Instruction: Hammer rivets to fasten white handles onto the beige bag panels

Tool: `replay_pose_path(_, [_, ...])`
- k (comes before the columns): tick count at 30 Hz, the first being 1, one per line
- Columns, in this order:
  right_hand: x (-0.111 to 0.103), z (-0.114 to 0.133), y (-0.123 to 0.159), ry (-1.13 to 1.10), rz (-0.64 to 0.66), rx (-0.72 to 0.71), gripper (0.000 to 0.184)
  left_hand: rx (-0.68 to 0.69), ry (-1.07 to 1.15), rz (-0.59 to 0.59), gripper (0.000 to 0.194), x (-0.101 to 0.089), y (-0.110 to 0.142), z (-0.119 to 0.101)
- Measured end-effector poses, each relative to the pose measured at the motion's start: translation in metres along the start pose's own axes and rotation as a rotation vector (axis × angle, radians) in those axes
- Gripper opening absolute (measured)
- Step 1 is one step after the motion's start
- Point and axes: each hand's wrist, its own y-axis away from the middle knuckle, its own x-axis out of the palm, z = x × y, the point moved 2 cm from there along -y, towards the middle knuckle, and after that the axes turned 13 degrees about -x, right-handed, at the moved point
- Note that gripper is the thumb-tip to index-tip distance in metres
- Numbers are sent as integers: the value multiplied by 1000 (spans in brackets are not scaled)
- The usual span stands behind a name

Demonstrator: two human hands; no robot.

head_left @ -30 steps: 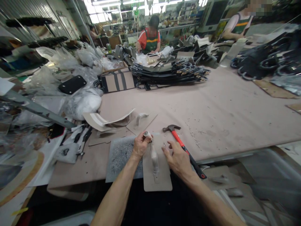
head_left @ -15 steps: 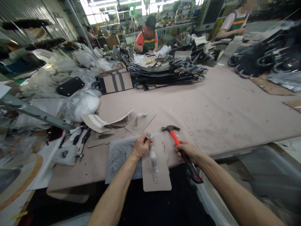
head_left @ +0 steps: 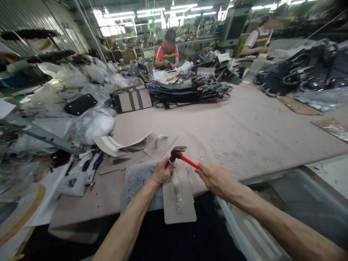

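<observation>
My right hand [head_left: 210,175] grips the red and black handle of a claw hammer [head_left: 189,161]. The hammer's dark head lies over the top of a short metal punch [head_left: 172,163], which my left hand [head_left: 161,172] pinches upright; the punch is mostly hidden by the fingers and hammer. Below the left hand is a beige flat panel [head_left: 187,209] with a plastic-wrapped strap handle [head_left: 176,191] running down its middle. Its near end juts past the table edge. A worn grey pad [head_left: 134,186] lies to the left, partly under the left forearm.
Small metal bits [head_left: 217,156] are scattered right of the panel. Another beige panel with a handle [head_left: 160,142] and curved pieces [head_left: 119,146] lie beyond. Stacked dark bag parts [head_left: 187,90] stand farther back, plastic bags [head_left: 95,125] at left. Two co-workers [head_left: 167,52] sit across the table.
My right hand has swung the hammer left, bringing its head from beside the panel onto the punch top. My left hand stays around the punch. The view has shifted slightly.
</observation>
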Motion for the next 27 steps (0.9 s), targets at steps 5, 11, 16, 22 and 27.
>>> replay_pose_path(5, [-51,12,-6,-37,-493,81,30,-26,17,13,17,0,1,-1])
replay_pose_path(11, [-1,14,0,7,-171,38,29,5,-6,43,21,0,-1,3])
replay_pose_path(16, [32,-12,4,-13,96,96,29,24,3,58,22,0,-1,4])
replay_pose_path(22, [77,-53,-4,-77,153,330,33,4,-7,42,17,1,1,5])
replay_pose_path(27, [84,-14,-15,45,-105,227,41,-26,54,31,20,3,1,9])
